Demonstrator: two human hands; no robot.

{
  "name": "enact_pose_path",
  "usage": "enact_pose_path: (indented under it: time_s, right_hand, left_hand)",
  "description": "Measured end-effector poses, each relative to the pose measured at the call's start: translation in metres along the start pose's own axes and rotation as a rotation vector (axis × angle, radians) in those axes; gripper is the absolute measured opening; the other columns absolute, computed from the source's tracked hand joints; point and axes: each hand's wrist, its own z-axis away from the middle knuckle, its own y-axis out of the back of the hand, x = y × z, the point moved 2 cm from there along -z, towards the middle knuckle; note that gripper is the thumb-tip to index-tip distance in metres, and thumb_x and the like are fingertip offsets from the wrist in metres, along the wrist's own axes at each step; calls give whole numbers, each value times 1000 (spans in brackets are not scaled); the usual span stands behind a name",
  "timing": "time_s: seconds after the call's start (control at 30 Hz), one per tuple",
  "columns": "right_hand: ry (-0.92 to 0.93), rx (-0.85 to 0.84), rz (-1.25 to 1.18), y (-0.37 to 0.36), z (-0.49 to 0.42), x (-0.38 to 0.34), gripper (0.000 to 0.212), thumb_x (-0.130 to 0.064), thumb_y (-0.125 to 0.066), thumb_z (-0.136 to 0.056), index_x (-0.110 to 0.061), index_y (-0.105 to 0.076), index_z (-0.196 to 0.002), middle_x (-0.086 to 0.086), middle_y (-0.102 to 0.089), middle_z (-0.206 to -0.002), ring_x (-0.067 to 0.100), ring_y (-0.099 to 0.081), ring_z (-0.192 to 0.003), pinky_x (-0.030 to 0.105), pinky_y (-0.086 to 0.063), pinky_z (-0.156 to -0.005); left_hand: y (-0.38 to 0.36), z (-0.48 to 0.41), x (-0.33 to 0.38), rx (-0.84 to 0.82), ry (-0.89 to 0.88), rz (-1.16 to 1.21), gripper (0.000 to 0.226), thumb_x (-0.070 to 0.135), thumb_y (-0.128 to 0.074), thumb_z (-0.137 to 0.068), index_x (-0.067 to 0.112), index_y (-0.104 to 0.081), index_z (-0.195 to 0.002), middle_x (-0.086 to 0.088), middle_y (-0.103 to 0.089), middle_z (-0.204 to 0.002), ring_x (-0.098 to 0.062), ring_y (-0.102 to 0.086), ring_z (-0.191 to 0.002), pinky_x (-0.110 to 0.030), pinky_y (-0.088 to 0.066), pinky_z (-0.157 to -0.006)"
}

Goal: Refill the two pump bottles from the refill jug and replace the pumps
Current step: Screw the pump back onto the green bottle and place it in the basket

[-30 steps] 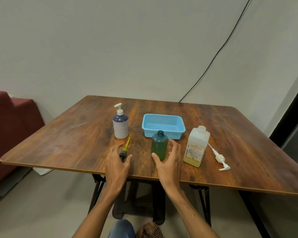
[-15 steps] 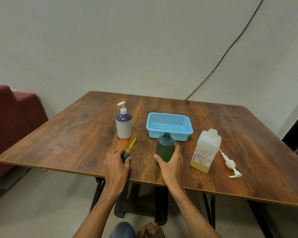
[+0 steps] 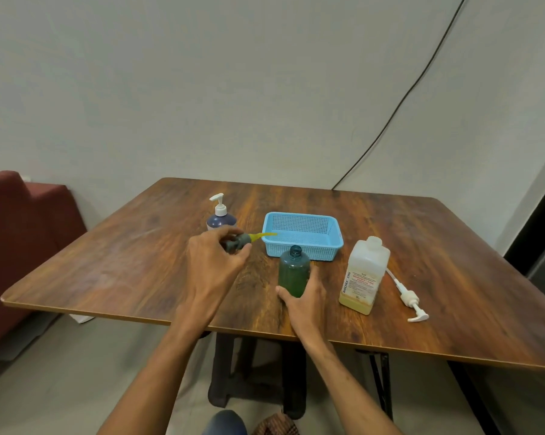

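**The pump of the green bottle is in hand, probably to go back on.**
Left of the frame's centre, the left hand [image 3: 214,268] holds the dark pump [image 3: 238,241] above the table [image 3: 123,262], fingers curled round its head and the yellow tube pointing right. At centre the right hand [image 3: 305,304] clasps the foot of the open, upright green bottle [image 3: 293,273], with the refill jug [image 3: 363,274] just to the right. Next, I judge, the tube must turn down into the narrow neck.
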Motion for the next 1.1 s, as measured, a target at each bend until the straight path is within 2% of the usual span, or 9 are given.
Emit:
enact_pose_path:
  time_s: [0.07, 0.27, 0.43, 0.6, 0.73, 0.83, 0.93, 1.0, 1.1]
  right_hand:
    - [-1, -4, 6, -1, 1, 0, 82, -31, -85, -75, -28, -37, -142, -8, -52, -138, 12, -51, -125, 26, -43, -97]
    - [-13, -14, 86, 0, -1, -2, 84, -32, -84, -76, -26, -36, -144, -6, -51, -140, 14, -50, -127, 29, -41, -100]
    - [-27, -14, 94, -2, -1, -1, 87, -32, -83, -77, -26, -33, -148, -5, -49, -144, 17, -48, -132, 36, -42, -106]
    - [-25, -13, 105, -2, -2, 1, 88, -33, -83, -77, -26, -32, -148, -5, -49, -144, 17, -48, -132, 37, -43, -107]
    - [-20, -7, 117, -4, -3, 3, 88, -34, -83, -77, -25, -32, -148, -5, -49, -144, 17, -48, -132, 36, -44, -107]
    - [-22, -9, 103, -6, -5, 5, 91, -34, -83, -77, -27, -30, -150, -5, -47, -146, 17, -47, -134, 35, -41, -109]
    - [-21, -23, 88, -5, -5, 5, 91, -33, -82, -79, -27, -28, -152, -5, -45, -149, 17, -44, -136, 33, -37, -109]
    - [-11, -19, 77, -5, -5, 6, 91, -32, -82, -79, -27, -29, -151, -6, -44, -149, 16, -43, -136, 31, -35, -109]
    - [-7, -19, 72, -5, -5, 6, 89, -34, -83, -78, -30, -30, -149, -7, -46, -147, 15, -45, -134, 30, -36, -107]
  left_hand:
    - [3, -10, 18, -23, -36, 11, 29, 23, -84, -77, 12, -76, -102, 4, -72, -92, 6, -60, -71, 1, -47, -70]
    - [9, -33, 52, -126, -99, -4, 21, 19, -83, -76, 12, -78, -95, 8, -69, -78, 4, -61, -66, -4, -50, -63]
    - [8, -43, 63, -202, -128, -67, 20, 24, -83, -73, 13, -79, -90, 8, -69, -72, -5, -65, -65, -19, -57, -59]
    - [-5, -49, 63, -289, -117, -128, 21, 23, -85, -72, 11, -79, -88, 9, -65, -70, -4, -60, -57, -7, -44, -47]
    - [-26, -56, 59, -370, -99, -164, 16, 18, -85, -70, 9, -78, -81, 7, -67, -67, -7, -60, -54, -11, -43, -45]
    - [-44, -58, 58, -422, -70, -167, 16, 16, -85, -67, 5, -76, -76, -2, -75, -79, -11, -68, -62, -29, -60, -56]
    - [-60, -60, 53, -437, -39, -161, 20, 15, -84, -65, 0, -72, -69, -1, -76, -77, -8, -67, -60, -44, -59, -58]
    - [-71, -60, 46, -460, -26, -149, 21, 17, -84, -66, 0, -72, -72, 1, -77, -85, -7, -68, -64, -42, -61, -60]
    - [-82, -55, 39, -483, -13, -111, 20, 16, -84, -70, 3, -74, -81, -4, -76, -99, -9, -69, -72, -24, -61, -62]
